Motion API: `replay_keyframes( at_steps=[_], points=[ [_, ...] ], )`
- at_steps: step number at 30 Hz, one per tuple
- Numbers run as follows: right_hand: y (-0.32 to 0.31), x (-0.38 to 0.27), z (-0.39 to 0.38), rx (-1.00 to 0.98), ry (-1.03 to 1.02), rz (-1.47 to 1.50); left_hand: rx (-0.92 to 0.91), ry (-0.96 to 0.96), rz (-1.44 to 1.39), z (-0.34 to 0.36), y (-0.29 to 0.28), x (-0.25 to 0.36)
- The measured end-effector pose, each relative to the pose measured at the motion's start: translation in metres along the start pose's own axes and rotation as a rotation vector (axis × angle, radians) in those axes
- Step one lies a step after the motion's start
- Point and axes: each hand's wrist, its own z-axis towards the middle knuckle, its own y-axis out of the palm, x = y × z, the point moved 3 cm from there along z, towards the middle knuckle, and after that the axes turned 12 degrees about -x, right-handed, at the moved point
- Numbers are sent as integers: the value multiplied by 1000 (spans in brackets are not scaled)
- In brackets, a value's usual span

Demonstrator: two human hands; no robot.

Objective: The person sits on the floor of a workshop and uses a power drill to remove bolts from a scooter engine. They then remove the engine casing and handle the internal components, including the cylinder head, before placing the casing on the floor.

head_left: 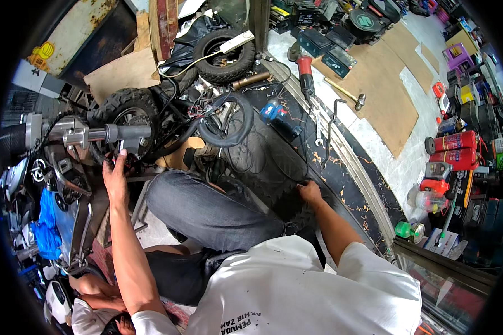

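Note:
My left hand (116, 177) reaches up at the left to a grey metal tube assembly (129, 134) beside a knobby-tyred wheel (131, 109). Its fingers curl round a dark part just under the tube, and one finger points up against the metal. What they hold is hidden. At the middle right, my right hand (309, 192) is closed low over the edge of a large dark tyre-like piece (271, 162). A thin black cable runs down to these fingers, but what they grip cannot be made out. Between the hands lies a black inner-tube-like ring (246, 120) among loose wires.
A blue cordless driver (279, 116), a red-and-black power tool (305, 72), a wrench (318, 131) and a hammer (356, 99) lie ahead on the right. Further back rests a loose tyre (223, 58) with a white power strip (236, 42). Another person's arm (100, 301) shows at lower left.

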Motion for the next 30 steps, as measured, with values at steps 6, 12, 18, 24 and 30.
replay_keyframes(
  at_steps=[6,12,18,24,30],
  points=[
    [-22,-20,-17,75,-15,-7,-7,-5,-4,-11,16,15],
    [-11,-22,2,-27,-17,-34,-17,53,129,0,8,10],
    [3,-54,7,-34,-80,-75,-14,4,36,-9,13,16],
    [14,-86,19,-50,-101,-88,-18,45,-1,-5,16,12],
    [29,-160,17,-200,-223,-207,-14,18,98,-3,-1,-1]
  ],
)
